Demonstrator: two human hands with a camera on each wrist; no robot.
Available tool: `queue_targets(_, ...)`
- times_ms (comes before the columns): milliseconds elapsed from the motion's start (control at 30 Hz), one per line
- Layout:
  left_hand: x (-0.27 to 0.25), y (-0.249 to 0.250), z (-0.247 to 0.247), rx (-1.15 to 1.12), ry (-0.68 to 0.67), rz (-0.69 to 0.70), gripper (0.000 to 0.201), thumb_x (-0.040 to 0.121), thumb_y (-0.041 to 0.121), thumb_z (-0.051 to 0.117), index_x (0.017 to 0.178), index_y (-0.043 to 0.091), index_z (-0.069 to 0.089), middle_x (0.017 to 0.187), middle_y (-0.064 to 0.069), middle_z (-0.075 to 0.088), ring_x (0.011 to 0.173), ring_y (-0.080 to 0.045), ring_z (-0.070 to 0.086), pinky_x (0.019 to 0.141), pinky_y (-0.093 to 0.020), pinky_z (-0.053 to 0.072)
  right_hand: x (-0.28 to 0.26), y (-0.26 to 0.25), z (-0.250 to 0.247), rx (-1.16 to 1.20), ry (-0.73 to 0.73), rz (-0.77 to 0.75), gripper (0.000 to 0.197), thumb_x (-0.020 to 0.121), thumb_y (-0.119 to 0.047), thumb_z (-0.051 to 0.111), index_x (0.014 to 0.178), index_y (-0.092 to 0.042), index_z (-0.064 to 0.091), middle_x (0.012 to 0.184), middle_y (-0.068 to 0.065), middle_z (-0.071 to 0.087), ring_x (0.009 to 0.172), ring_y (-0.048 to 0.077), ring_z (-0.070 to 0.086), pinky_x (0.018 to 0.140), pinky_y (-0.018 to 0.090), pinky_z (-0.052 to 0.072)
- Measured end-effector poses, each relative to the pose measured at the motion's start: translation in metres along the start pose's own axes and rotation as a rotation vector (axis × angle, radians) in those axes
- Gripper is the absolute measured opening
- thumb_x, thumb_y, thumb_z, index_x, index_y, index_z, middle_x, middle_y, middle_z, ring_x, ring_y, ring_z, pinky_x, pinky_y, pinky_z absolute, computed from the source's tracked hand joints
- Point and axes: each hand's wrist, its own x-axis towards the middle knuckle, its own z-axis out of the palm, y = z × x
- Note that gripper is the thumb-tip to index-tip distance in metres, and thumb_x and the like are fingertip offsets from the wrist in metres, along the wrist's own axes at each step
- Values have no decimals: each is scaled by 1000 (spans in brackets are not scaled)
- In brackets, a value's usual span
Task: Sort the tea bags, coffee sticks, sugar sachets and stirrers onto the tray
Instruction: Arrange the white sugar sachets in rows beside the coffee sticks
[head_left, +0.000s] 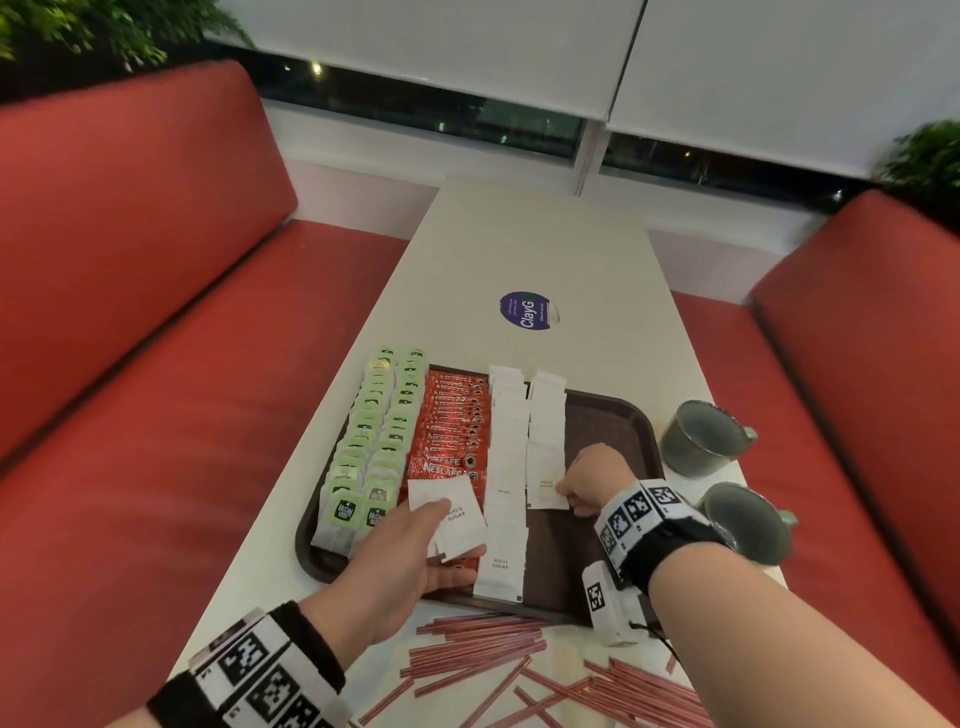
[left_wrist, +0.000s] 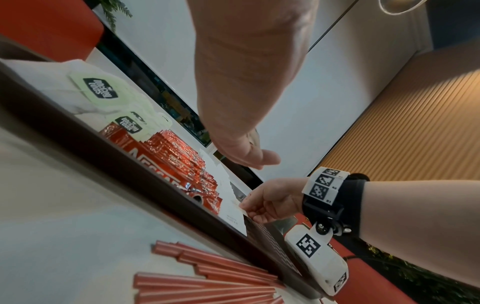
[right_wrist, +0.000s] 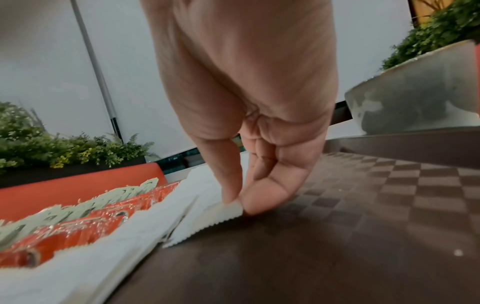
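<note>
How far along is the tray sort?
Done: tea bags and Nescafe coffee sticks sit in rows on the tray. In hand: the right hand pinches a white sugar sachet at its row's near end; the left hand holds spare sachets. Left: stirrers lie loose on the table.

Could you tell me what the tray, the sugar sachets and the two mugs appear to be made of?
The tray looks like dark brown moulded plastic: matte, with a raised checkered texture and rounded rim. The sugar sachets look like white matte paper, with serrated edges and small print. The two mugs seem to be glazed ceramic, grey-green and mottled, though enamelled metal cannot be ruled out.
</note>
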Motion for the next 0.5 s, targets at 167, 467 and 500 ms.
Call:
queue_targets(167,-1,-2,3,77,-14,21,17,100,21,47,113,19,57,107,-12,69,92,-26,67,74,-40,57,2,4,6,-161,149,-92,22,88,-16,60,104,-2,60,103,11,68,93,25,67,83,32,57)
queue_targets(467,-6,-2,11,80,4,78,15,98,16,51,108,22,60,108,-7,69,100,-25,63,66,-34,55,-85,2,5,215,228,-542,11,89,-31,61,89,-20,62,90,-2,66,78,10,61,55,15,40)
queue_targets(500,-6,-3,13,77,6,89,15,97,15,52,108,22,61,109,-7,69,100,-25,63,65,-33,55,-99,2,8,250,167,-593,12,90,-32,60,86,-22,63,85,-4,67,73,8,62,56,15,41)
